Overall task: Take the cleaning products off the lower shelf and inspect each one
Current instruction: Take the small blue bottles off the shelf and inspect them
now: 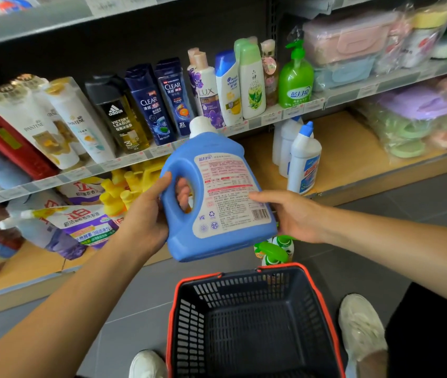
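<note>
A blue detergent jug [217, 197] with a white cap is held up in front of the shelves, its printed back label facing me. My left hand [148, 216] grips its handle, fingers through the loop. My right hand [290, 214] supports the jug's lower right side, thumb lying on the label. On the lower shelf [353, 162] stand white toilet-cleaner bottles [302, 159] with blue caps to the right, and yellow bottles [120, 192] and purple detergent pouches [80, 225] to the left.
A dark shopping basket [252, 320] with a red rim stands on the grey floor between my white shoes. Green-capped spray bottles [274, 252] sit just beyond it. The middle shelf holds shampoo bottles [148, 105] and a green pump soap [296, 77]; plastic containers fill the right.
</note>
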### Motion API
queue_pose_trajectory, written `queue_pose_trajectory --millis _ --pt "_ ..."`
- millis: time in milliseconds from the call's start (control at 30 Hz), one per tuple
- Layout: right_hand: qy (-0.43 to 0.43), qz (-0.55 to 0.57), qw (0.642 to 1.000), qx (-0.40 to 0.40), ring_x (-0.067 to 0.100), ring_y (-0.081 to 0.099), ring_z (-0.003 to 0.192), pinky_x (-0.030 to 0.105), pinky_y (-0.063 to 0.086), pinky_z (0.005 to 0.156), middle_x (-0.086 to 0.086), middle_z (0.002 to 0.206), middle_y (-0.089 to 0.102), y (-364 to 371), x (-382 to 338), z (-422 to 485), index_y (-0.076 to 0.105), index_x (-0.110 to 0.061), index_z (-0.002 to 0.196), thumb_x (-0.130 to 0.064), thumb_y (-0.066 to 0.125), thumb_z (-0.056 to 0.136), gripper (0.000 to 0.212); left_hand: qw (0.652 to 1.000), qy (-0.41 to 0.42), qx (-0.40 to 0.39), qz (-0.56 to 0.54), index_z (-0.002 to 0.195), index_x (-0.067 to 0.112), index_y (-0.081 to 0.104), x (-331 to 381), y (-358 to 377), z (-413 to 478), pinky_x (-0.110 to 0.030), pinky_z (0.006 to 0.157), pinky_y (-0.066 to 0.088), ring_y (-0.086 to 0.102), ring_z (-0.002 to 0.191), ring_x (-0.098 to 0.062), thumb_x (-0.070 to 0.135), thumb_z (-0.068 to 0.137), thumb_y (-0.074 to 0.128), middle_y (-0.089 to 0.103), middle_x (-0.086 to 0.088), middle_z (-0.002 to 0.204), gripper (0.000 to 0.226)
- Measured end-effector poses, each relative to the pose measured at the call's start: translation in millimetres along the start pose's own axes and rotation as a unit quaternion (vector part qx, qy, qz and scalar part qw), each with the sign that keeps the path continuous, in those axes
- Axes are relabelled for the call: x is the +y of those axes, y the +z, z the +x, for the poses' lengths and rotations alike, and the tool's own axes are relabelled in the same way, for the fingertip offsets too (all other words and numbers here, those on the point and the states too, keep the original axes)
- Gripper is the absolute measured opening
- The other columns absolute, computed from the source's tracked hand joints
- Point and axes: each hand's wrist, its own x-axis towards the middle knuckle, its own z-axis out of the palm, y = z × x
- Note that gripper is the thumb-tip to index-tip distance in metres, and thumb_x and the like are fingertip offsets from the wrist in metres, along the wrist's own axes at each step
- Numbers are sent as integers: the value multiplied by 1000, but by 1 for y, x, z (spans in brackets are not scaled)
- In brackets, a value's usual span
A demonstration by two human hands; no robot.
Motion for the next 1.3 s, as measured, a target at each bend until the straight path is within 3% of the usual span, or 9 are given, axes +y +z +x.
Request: queue_pose_trajectory --millis 133,233,467,700,833,1000,1067,1167,1300 --pt "6 -30 999 20 26 66 118 51 52 101 0 117 75 -1 -3 -5 72 -22 117 -48 77 69 55 995 -34 -8 93 108 5 64 -4 -15 3 -32 80 56 67 78 -19 35 103 51 69 -5 86 33" --pt "25 -41 998 34 23 70 108 46 57 90 -1 114 76 -3 -9 -8 71 -23 118 -53 73 71 55 983 -39 14 180 95 11 65 -9 -20 -1 -38 96 43 60 85 -20 27 99 58 67 -1 82 18" --pt "55 -45 997 22 24 66 117 49 53 99 0 117 75 -11 -9 -8 69 -22 119 -42 71 77 47 988 -38 -8 150 95 12 65 -17 -18 -6 -27 69 59 65 72 -13 20 98 60 64 1 81 10" --pt "36 -7 999 -4 30 59 128 52 42 112 10 135 65 -20 -8 2 61 -17 135 -22 62 93 42 997 -31 -70 9 105 14 63 -13 1 -10 -28 76 47 53 66 -13 34 96 58 55 2 73 22" --pt "0 -71 997 -33 29 65 119 48 52 101 8 129 68 -17 -4 0 61 -19 134 -22 63 95 39 992 27 -99 71 103 11 63 -7 11 -14 -24 65 51 52 62 -12 31 94 61 55 1 72 22" --pt "-141 -235 957 96 25 76 87 37 63 82 18 105 75 -10 -7 -1 72 -10 109 -12 69 94 16 979 92 -72 165 94 -2 65 -22 24 -15 -28 69 59 65 66 -20 9 98 55 68 -11 77 15" --pt "-150 -230 960 57 28 75 91 41 62 85 19 101 75 -4 -8 -3 73 -11 100 -11 72 91 9 982 68 -61 162 102 -6 65 -29 26 -14 -29 73 61 71 74 -22 4 98 52 73 -15 86 17" --pt "-101 -190 976 -39 24 71 106 40 58 94 12 111 73 10 -11 -6 67 -12 121 -14 70 93 28 974 38 -93 204 114 -9 67 -37 26 -14 -33 80 60 72 90 -28 2 98 50 73 -24 107 26" --pt "-65 -109 988 -89 21 64 108 41 51 103 12 115 66 22 -27 -11 55 13 124 -16 63 95 42 963 29 -121 237 109 -1 73 -40 29 -13 -36 85 61 73 95 -31 -2 97 49 73 -25 109 27"
